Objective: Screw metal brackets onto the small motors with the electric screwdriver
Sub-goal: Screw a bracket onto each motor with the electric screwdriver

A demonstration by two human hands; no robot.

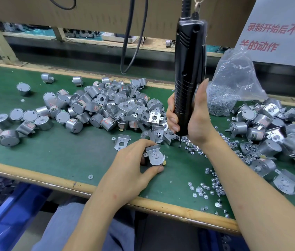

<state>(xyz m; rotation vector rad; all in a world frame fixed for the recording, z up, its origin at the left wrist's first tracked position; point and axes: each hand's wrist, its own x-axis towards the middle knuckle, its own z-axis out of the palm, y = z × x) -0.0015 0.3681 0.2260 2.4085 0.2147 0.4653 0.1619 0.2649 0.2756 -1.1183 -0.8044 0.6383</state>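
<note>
Near the lower centre of the frame we see the left hand curled round a small silver cylindrical motor. The fingers are over its far side and the thumb is pressed along its near edge. A flat grey metal bracket lies on the motor's top face, turned up toward us, and one screw head shows on the bracket. The motor sits low over the green bench mat; we cannot tell whether it touches the mat. Just right of centre, the right hand wraps the lower barrel of the black electric screwdriver, fingertips on its left side and palm on its right. The tool stands nearly upright and hangs from a hook at the top edge. Its bit points down, above and to the right of the held motor and apart from it, among scattered silver washer-head screws. A loose grey bracket plate lies flat just above the left hand. Behind it, mid-frame, spreads a heap of silver motors and brackets, and another heap fills the right edge. A clear plastic bag of screws stands just right of the screwdriver. A blue plastic bin sits in the lower left.
</note>
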